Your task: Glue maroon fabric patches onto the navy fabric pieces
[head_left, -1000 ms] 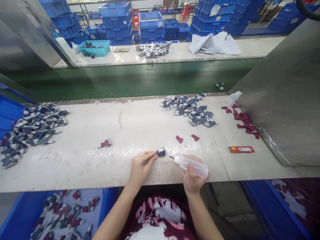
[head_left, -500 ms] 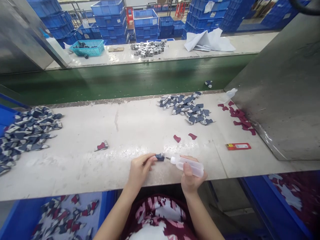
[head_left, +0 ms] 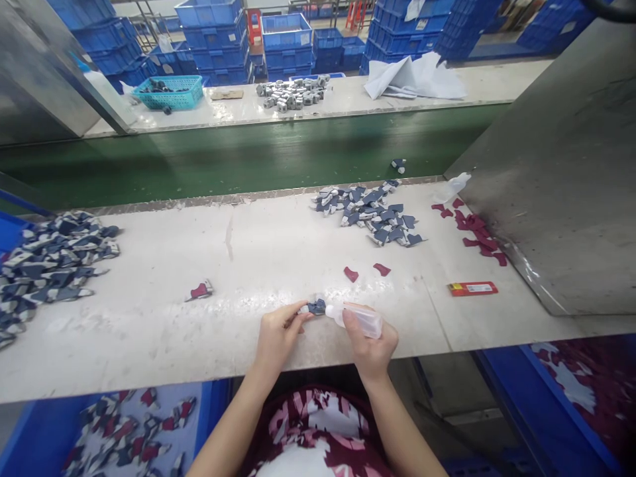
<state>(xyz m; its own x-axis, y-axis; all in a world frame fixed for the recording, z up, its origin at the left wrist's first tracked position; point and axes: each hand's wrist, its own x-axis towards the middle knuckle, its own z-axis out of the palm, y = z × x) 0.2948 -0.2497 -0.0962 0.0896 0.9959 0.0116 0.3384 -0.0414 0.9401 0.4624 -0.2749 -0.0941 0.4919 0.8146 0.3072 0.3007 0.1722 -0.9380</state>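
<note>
**Bottle End Positioned at the Hand-Held Piece**

At this step we see the left hand (head_left: 274, 334) pinching a small navy-and-white piece (head_left: 317, 307) between thumb and fingertips, nearly closed, just above the near part of the worktop (head_left: 173, 248). The right hand (head_left: 373, 346) is wrapped around a translucent squeeze bottle (head_left: 366, 322), thumb along its upper side. The bottle lies nearly level, its capped end directed at the piece. We cannot tell whether the tip touches the piece, nor whether any liquid is leaving it. In our judgement, any further movement of the tip calls for a steady left pinch and fine control of the bottle's angle.

Beyond the hands, we find two loose maroon pieces (head_left: 350, 274) lying side by side, apart from each other. Behind them is a heap of navy-and-white parts (head_left: 370, 215). To the right we note a red packet (head_left: 473, 289) and, farther back, scattered maroon cutouts (head_left: 479, 235) beside a metal panel (head_left: 561, 179). To the left lies a single part with a maroon patch (head_left: 201, 290); a larger pile (head_left: 59, 255) occupies the far left. One small part (head_left: 398, 165) rests on the green surface (head_left: 223, 159) behind the worktop.
</note>
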